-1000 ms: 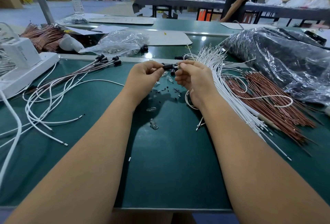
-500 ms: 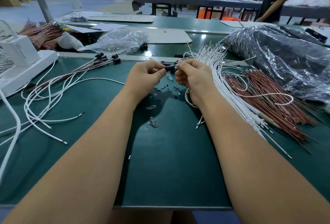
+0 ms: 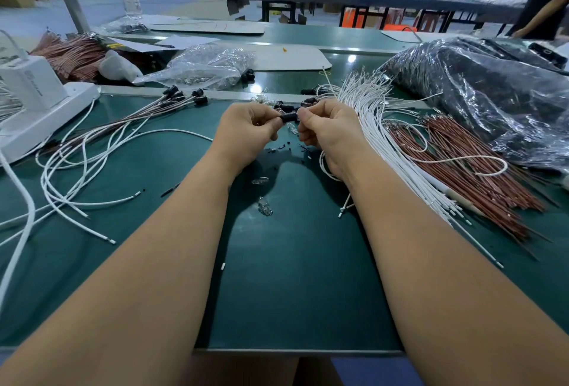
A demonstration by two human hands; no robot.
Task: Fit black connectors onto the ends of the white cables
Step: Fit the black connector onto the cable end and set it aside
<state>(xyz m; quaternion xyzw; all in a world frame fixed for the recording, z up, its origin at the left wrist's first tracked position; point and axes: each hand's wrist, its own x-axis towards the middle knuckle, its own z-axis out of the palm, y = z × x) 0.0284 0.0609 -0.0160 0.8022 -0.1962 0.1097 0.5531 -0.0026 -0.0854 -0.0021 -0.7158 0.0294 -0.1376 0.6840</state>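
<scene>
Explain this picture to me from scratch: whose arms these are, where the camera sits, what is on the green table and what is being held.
No machine here: a person works with bare hands. The single camera sits on their head, looking forward and down, so both forearms reach in from the bottom. The left hand and right hand pinch a black connector between them. On the green table a bundle of white cables and brown wires lie to the right; cables already fitted with connectors lie to the left, beside a white device. Plastic bags lie behind.

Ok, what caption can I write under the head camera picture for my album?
Both hands, left hand and right hand, pinch a black connector above the green table, beside white cables.
</scene>
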